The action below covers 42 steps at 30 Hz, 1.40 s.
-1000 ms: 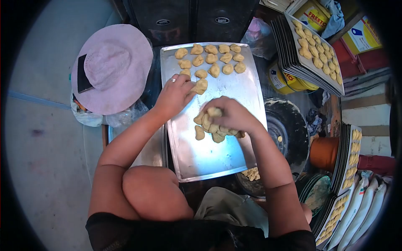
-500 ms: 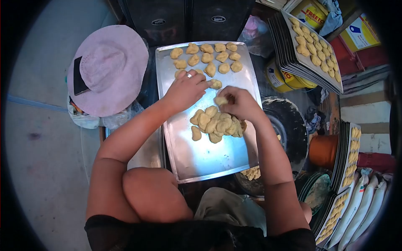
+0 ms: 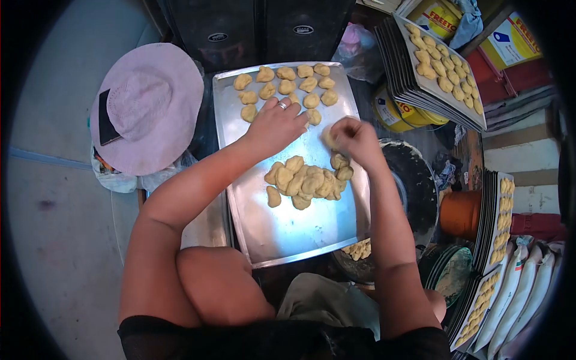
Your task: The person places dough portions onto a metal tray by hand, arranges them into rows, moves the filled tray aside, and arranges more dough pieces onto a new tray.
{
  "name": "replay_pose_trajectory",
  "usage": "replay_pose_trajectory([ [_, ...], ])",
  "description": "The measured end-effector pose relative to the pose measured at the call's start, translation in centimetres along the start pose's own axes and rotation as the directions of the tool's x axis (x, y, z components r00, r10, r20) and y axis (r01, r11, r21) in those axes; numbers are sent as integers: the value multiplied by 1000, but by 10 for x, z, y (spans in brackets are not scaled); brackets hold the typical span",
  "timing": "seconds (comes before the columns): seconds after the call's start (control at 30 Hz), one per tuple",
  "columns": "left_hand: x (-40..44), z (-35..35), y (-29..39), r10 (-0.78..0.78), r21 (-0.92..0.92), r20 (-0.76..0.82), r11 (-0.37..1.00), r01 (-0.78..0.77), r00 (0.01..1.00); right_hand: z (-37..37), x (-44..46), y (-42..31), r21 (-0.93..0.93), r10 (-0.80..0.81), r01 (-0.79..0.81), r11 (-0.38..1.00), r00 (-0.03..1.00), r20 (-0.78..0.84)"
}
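A metal tray lies in front of me, with rows of dough pieces across its far part. My left hand is over the third row, its fingers bent down by a dough piece; what lies under them is partly hidden. To its right, my right hand is closed on a blurred dough piece, above the tray's right side. Nearer to me, a heap of dough pieces sits mid-tray, with a single piece at its left.
A pink hat with a dark phone lies at the left. Black cabinets stand behind the tray. At the right are stacked trays of dough, a yellow bucket, a black round basin and an orange pot.
My right hand has moved from the heap up and right with a dough piece. My left hand has shifted right along the row. The camera view has shifted slightly.
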State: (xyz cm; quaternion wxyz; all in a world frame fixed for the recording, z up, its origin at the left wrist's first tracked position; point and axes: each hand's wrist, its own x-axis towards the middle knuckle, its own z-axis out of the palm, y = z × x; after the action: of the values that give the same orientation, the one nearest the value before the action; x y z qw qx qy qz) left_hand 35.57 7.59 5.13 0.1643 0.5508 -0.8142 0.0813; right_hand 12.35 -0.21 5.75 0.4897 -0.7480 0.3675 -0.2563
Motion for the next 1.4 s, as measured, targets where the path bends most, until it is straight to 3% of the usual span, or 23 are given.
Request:
replay_pose_trajectory([
  [0.03,-1,-3,2,-11,-12,-44,1000,10,999,-2,12,7,61,71,-63,996,987,-144],
  [0.1,-8,-12,7,-44,-55,-67,998,41,997,-3,26,15,-86,47,-70,994,969,-243],
  [0.2,-37,-30,7,-145,-136,-36,981,139,989,-3,30,17,-324,-105,31,946,972,-212],
  [0.3,-70,-41,4,-279,-218,-70,941,258,958,-6,23,14,-140,-22,-12,990,971,-239],
  [0.4,-92,-24,-7,-321,-256,-96,923,288,942,-6,13,12,-366,-114,48,929,980,-161],
  [0.5,-87,-9,-13,-339,-289,-71,907,306,938,-4,20,26,-380,-183,121,917,974,-131],
  [0.6,-77,-22,-7,-281,-144,-163,955,259,946,-1,14,3,-596,-358,205,777,922,-149],
  [0.7,-54,-35,0,-184,-154,-184,976,156,966,16,17,-29,-629,-443,394,670,892,87],
  [0.83,-42,-16,-7,-162,-62,-42,985,159,986,40,41,-36,-628,-445,510,588,852,276],
  [0.87,-42,-12,-7,-174,-57,-53,984,171,983,41,48,-35,-657,-379,490,573,869,317],
  [1.07,-42,-13,-10,-209,-58,-77,977,204,975,46,86,-37,-762,-252,391,516,920,302],
  [1.17,-41,-13,-12,-203,-43,-85,979,200,975,49,92,-29,-775,-274,367,514,927,257],
  [1.27,-44,-11,-11,-182,-64,-124,982,175,975,34,76,-47,-681,-276,322,657,944,180],
  [1.4,-47,-7,-11,-170,-38,-92,985,168,981,28,53,-36,-660,-309,475,582,880,361],
])
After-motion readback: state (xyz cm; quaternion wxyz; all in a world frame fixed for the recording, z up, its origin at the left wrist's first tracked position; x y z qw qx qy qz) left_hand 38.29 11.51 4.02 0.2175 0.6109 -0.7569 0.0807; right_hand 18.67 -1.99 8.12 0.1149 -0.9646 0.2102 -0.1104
